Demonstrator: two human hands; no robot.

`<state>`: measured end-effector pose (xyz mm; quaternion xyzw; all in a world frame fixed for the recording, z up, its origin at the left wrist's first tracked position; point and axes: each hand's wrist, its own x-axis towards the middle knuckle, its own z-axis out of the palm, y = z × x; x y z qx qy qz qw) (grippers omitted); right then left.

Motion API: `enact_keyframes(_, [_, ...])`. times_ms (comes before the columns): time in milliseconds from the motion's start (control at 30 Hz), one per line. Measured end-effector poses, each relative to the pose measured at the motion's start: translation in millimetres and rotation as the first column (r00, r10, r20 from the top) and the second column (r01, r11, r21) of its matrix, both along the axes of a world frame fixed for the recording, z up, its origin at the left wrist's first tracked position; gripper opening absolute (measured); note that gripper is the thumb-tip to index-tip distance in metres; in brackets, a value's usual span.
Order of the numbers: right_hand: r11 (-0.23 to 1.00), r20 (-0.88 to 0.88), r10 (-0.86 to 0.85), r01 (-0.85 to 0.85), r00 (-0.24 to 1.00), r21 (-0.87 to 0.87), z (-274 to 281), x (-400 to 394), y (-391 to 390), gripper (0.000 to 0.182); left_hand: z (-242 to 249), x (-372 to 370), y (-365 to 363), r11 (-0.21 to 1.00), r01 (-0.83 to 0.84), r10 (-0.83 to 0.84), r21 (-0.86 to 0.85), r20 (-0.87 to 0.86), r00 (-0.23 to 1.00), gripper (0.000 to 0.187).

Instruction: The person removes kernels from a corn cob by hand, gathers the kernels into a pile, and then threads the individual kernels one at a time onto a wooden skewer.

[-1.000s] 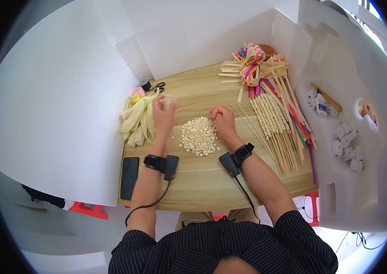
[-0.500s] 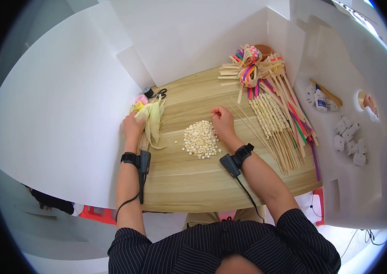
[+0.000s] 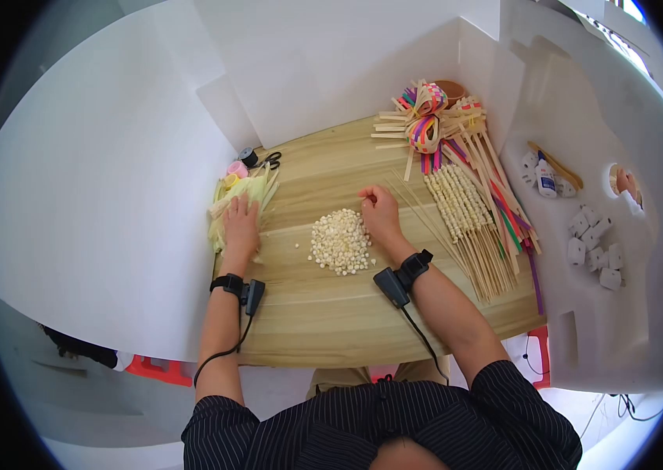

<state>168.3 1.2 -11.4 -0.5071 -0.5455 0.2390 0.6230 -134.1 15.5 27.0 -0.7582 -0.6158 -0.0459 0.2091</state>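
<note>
One left hand (image 3: pixel 241 225) lies open on the husks (image 3: pixel 256 188), one right hand (image 3: pixel 381 214) is curled, any grip hidden, with one kernel pile (image 3: pixel 339 241) between them, one pair of scissors (image 3: pixel 273 160) beyond the left, and one glue bottle (image 3: pixel 546 178) right of the right.

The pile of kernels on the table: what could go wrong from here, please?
The right hand, close beside the pile of kernels, might brush it and scatter some. The left hand is at the corn husks; pushing them away could disturb the pink roll.
</note>
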Motion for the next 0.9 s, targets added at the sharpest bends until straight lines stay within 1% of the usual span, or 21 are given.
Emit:
enact_keyframes(67, [1.0,-0.003,0.003,-0.003,1.0,-0.017,2.1,0.3,0.6,0.011,-1.8,-10.5,6.9,1.0,0.02,-0.02,0.0,-0.027,0.999,0.053])
enact_keyframes(133, [0.999,-0.009,0.008,-0.008,1.0,-0.049,1.8,-0.5,-3.3,0.01,-4.0,-12.5,6.1,0.997,0.073,-0.07,0.04,-0.065,0.995,0.053])
enact_keyframes(167, [1.0,0.002,0.004,-0.004,1.0,-0.023,2.5,-0.6,-2.8,0.01,-6.0,-12.2,5.1,0.997,0.072,-0.07,0.035,-0.064,0.996,0.053])
enact_keyframes(233, [1.0,0.01,-0.007,0.007,1.0,0.0,1.3,1.0,-2.9,0.01,-2.5,-5.3,1.4,0.999,0.039,-0.037,0.015,-0.122,0.992,0.05])
enact_keyframes(267, [1.0,0.011,-0.002,0.002,1.0,-0.003,1.4,1.0,-2.2,0.01,-0.6,-1.6,-0.2,0.999,0.041,-0.038,0.015,-0.125,0.991,0.05])
enact_keyframes(333, [1.0,0.008,0.005,-0.005,1.0,-0.007,1.1,-0.2,-0.8,0.01,5.5,8.2,-5.9,0.999,0.019,-0.019,-0.03,-0.016,1.0,0.045])
enact_keyframes(467, [1.0,0.022,0.003,-0.003,1.0,-0.006,-2.0,1.0,0.6,0.011,18.0,34.5,-28.0,0.998,0.05,-0.051,-0.028,-0.06,0.997,0.04])
enact_keyframes(533, [1.0,0.02,0.01,-0.01,1.0,-0.001,-1.2,-0.4,-0.4,0.011,15.8,40.1,-31.6,0.989,0.131,-0.138,-0.062,-0.121,0.983,0.04])
enact_keyframes(567, [1.0,0.002,0.015,-0.015,1.0,-0.014,-0.7,-0.6,-1.3,0.011,13.4,38.6,-31.5,0.99,0.129,-0.136,-0.063,-0.121,0.983,0.04])
enact_keyframes(633, [1.0,-0.014,0.021,-0.022,1.0,-0.022,0.8,-0.2,-0.5,0.011,2.0,32.3,-26.0,0.966,0.214,-0.237,-0.142,-0.165,0.957,0.043])
enact_keyframes(767, [0.999,-0.01,0.016,-0.017,1.0,-0.047,0.5,-0.2,-0.2,0.011,-6.7,7.6,-17.6,0.98,0.178,-0.19,-0.087,-0.167,0.967,0.039])
enact_keyframes(833, [0.998,-0.013,0.013,-0.013,1.0,-0.059,-1.0,-1.7,-0.6,0.01,1.2,4.2,-18.5,0.978,0.199,-0.204,-0.066,-0.085,0.975,0.038])
enact_keyframes(900, [0.998,-0.009,0.017,-0.018,1.0,-0.054,0.0,-1.5,-0.3,0.01,6.2,6.2,-21.8,0.977,0.191,-0.2,-0.096,-0.102,0.974,0.039])
